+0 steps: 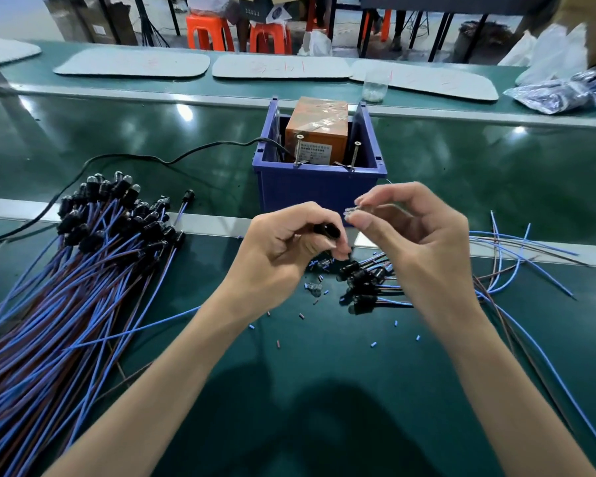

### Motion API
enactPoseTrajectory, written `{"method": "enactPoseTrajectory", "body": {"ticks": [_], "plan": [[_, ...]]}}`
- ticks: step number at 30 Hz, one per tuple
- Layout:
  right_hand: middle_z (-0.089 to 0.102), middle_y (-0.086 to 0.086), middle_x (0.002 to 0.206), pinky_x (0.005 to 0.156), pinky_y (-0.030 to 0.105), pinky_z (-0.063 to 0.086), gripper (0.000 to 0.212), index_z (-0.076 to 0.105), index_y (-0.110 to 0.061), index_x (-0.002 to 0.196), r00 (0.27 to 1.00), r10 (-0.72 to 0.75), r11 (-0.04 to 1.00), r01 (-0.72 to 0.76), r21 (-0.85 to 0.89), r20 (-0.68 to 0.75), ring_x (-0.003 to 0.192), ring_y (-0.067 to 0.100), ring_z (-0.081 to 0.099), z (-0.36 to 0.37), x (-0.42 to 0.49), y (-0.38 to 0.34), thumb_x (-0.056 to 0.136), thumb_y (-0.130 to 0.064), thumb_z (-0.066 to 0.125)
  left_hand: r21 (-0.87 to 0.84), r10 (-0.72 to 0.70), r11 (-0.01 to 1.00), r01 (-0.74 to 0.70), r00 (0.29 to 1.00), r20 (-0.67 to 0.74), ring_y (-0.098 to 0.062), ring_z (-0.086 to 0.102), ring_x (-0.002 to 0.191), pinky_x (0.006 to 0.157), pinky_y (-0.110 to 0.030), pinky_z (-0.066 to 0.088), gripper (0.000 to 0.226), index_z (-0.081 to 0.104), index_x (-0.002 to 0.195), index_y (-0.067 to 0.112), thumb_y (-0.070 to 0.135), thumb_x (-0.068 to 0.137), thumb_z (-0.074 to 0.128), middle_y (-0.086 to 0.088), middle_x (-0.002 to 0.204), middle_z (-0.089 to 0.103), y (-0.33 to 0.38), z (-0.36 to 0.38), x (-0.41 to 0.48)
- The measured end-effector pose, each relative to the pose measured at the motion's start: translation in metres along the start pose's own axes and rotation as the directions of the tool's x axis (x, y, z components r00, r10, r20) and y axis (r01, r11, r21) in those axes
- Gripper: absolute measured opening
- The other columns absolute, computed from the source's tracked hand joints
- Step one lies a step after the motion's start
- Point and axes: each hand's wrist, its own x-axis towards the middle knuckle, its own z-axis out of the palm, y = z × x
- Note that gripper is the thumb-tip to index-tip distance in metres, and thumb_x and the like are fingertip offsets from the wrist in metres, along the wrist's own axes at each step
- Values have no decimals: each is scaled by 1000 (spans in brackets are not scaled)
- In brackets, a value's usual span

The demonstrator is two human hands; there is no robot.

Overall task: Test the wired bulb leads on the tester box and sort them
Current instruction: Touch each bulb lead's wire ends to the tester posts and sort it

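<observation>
While the left hand (pixel 283 249) curls its fingers round a short black holder (pixel 327 231), the right hand (pixel 413 235) pinches a tiny clear bulb (pixel 350 212) between thumb and forefinger, right at the holder's open end. Both are raised above the bench (pixel 324 373), directly in front of the tester box (pixel 319 191), whose two upright screws (pixel 298 149) stand just beyond the fingertips.

The bulb looks nearly weightless, smooth and probably brittle. A light pinch on its dome should suit it, since a hard squeeze could crack it or shoot it out of the fingers. The holder seems stiff and is the sensible place to grip a lead, because the thin wires are limp and would flop and tangle.

A big bundle of leads (pixel 83 270) lies well to the left of the left hand. A small heap of holders (pixel 362 284) sits under the right hand, with loose wires (pixel 516 256) further to its right.
</observation>
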Motion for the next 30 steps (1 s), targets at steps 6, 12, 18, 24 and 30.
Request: {"method": "enactPoseTrajectory", "body": {"ticks": [6,12,18,24,30], "plan": [[68,-5,83,72,17,48,15,68,-10,86,982,-188,982,187,36,17,74,8,64,1,-2,-8,77,1,71,6,-37,999,37,997,-70,-8,57,63,64,-24,49,25,59,87,16,-7,89,48,-1,74,61,1,2,-2],[69,6,87,72,17,51,22,67,-10,96,974,-181,977,194,-90,134,75,7,66,5,-4,-10,78,2,70,105,-54,992,73,983,-174,-9,55,55,57,-24,48,24,63,89,24,1,86,56,12,70,63,-1,1,-2],[70,0,82,69,17,49,7,74,-7,88,954,-284,856,299,-421,100,74,7,64,4,-2,-7,82,-4,73,209,-82,970,123,977,-195,-12,51,51,53,-27,45,14,66,89,14,4,86,58,3,67,62,-3,1,-1],[70,3,81,68,18,50,5,74,-3,86,929,-360,781,349,-519,83,74,9,64,2,-1,-7,83,-1,72,245,-78,961,127,977,-200,-8,48,49,53,-21,41,11,65,89,15,7,86,59,5,65,60,-4,2,-1],[70,6,77,64,18,49,4,75,-3,82,916,-382,719,376,-585,119,69,12,62,3,-1,-9,81,0,73,305,-49,947,105,981,-188,0,49,53,56,-15,39,11,69,89,10,6,86,59,7,66,59,-3,2,0]]}}
